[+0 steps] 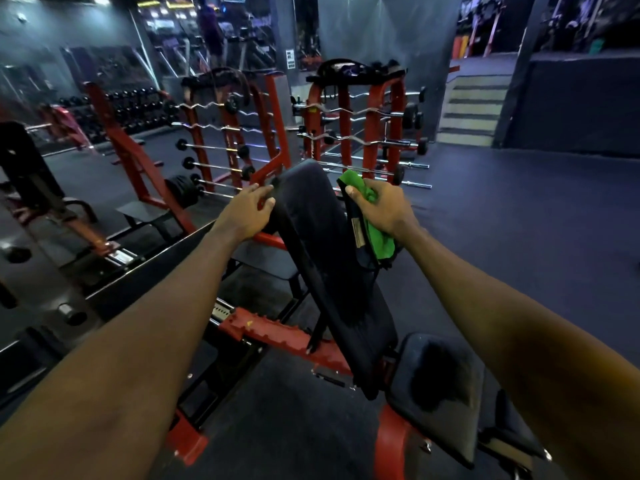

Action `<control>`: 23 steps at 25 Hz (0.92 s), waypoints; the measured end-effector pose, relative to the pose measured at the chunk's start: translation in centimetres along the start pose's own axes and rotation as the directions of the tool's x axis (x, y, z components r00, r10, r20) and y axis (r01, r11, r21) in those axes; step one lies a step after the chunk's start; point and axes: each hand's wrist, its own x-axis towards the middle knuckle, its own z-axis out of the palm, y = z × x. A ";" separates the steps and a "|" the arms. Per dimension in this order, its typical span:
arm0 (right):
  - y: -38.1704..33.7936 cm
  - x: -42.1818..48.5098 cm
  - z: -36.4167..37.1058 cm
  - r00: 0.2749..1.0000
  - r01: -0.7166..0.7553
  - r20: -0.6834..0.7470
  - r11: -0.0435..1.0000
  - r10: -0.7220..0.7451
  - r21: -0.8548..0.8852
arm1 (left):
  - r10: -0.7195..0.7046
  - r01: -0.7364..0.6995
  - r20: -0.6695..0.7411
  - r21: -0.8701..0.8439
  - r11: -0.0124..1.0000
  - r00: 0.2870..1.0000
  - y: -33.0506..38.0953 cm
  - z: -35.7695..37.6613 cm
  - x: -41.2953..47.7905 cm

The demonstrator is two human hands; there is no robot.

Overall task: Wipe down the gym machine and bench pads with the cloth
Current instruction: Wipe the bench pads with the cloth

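The right hand (pixel 381 209) is closed tight around a green cloth (pixel 379 239). The cloth is soft and bunched up. Some of it sticks out above the fingers, and more hangs down below the hand. The hand presses the cloth on the right edge of the back pad (pixel 322 244), near the top.

The left hand (pixel 249 213) holds nothing. Its fingers are loose and a little bent, and the tips touch the left edge of the same pad, near its top corner.

The back pad is long, dark and smooth, and it leans back. A small tan tag (pixel 356 232) sits on its right side, next to the cloth. The words on it are too small to read.

Below the back pad's low end is the seat pad (pixel 440 386). It is dark, with round corners and a dull, dusty look. Both pads sit on a red metal frame (pixel 277 332) with chipped paint.

Behind the bench stand red racks (pixel 372 109) full of shiny silver bars with black ends. A white sign (pixel 291 59) hangs on a post far back, too blurry to read. Pale steps (pixel 474 109) go up on the right. The floor (pixel 519 209) is dark and flat.
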 end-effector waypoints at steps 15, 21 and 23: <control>9.1 10.0 16.9 0.997 0.062 0.056 0.997 -0.059 -0.049 | 0.309 -0.344 0.151 0.420 0.840 0.939 -5.8 5.2 15.1; 7.8 10.5 24.4 0.988 0.021 -0.152 0.996 -0.034 -0.083 | 0.352 -0.461 0.297 0.540 0.705 0.887 -7.2 5.7 18.6; 7.6 10.5 26.7 0.982 0.009 -0.189 0.998 -0.021 -0.062 | 0.381 -0.501 0.325 0.525 0.688 0.865 -7.7 6.0 19.8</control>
